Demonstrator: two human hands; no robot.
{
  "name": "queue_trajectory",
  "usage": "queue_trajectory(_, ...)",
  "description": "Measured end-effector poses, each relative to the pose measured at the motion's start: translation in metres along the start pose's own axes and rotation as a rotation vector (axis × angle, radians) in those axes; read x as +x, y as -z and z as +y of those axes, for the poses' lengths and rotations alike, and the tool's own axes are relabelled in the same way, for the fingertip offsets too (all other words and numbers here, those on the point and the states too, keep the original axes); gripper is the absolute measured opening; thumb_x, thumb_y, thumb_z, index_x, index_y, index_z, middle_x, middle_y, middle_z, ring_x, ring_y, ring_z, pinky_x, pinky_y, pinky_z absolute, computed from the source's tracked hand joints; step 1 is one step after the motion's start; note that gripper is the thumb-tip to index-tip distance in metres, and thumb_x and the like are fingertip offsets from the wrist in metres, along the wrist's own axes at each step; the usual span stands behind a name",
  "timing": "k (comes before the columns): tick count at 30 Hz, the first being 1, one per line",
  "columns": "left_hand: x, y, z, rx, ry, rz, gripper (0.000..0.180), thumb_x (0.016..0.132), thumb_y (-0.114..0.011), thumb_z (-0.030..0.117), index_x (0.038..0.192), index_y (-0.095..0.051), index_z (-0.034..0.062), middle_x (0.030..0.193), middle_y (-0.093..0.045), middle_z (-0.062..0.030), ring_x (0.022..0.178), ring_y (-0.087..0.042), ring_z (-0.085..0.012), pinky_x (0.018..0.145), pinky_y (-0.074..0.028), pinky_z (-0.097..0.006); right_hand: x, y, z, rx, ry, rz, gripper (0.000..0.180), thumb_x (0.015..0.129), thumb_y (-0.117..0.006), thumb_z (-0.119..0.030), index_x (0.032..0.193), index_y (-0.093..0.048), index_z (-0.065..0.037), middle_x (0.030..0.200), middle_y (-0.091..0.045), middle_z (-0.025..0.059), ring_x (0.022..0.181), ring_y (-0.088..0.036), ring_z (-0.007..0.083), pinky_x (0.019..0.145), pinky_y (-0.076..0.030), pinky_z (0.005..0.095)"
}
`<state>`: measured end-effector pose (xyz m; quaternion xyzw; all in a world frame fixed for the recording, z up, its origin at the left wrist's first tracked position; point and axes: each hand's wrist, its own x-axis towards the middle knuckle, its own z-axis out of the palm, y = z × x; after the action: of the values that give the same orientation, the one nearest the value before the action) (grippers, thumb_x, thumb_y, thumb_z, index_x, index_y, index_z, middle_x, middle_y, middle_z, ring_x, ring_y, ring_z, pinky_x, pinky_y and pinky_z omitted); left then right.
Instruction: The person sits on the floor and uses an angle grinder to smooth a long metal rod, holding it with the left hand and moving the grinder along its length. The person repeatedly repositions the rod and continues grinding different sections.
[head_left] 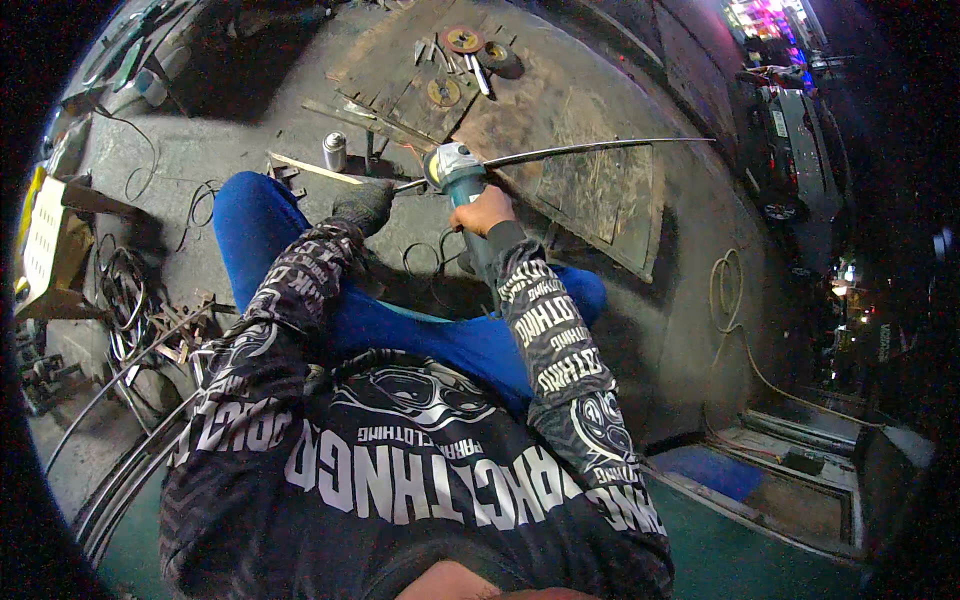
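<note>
My right hand (485, 211), bare, is wrapped round the body of an angle grinder (466, 183) with a teal housing and a grey metal head. The grinder's head is over a long thin metal rod (590, 146), which reaches out to the right. My left hand (362, 207), in a dark glove, is closed round the near left end of this rod, close to the grinder's head. The contact between disc and rod is hidden under the head. A silver spray can (335, 152) stands just beyond my left hand.
A worn wooden board (540, 100) carries grinding discs (463, 40) and small hand tools (480, 75). Coiled cables (122, 290) and long metal rods (130, 480) lie at the left. A hose (728, 290) loops over the floor at the right, near a parked vehicle (795, 140).
</note>
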<state>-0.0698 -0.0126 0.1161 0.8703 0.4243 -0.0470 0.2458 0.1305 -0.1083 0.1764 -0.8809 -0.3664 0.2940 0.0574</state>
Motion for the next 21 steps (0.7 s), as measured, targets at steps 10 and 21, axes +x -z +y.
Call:
queue_trajectory(10,0.024,-0.018,-0.01,0.007,0.023,0.038,0.019,0.09,-0.046,0.021,0.098,-0.058,0.0091,0.084,-0.065,-0.017,0.08,-0.065,-0.0359,0.065,-0.049,-0.05,0.1,0.083,0.087,-0.012,-0.154,-0.05,0.064,0.049,-0.082,-0.034,0.094,-0.066,0.008,0.105,-0.066,0.021,0.099,-0.064,0.0305,0.082,-0.053,0.0373)
queue_trajectory(21,0.053,-0.026,-0.007,0.088,0.101,-0.037,0.02,0.085,-0.052,0.019,0.103,-0.059,0.0137,0.085,-0.065,-0.0139,0.08,-0.065,-0.0343,0.066,-0.05,-0.048,0.229,0.194,0.206,-0.662,0.115,-0.154,0.027,0.084,-0.049,-0.041,0.101,-0.068,-0.03,0.11,-0.066,0.0048,0.101,-0.062,0.0295,0.089,-0.047,0.0395)
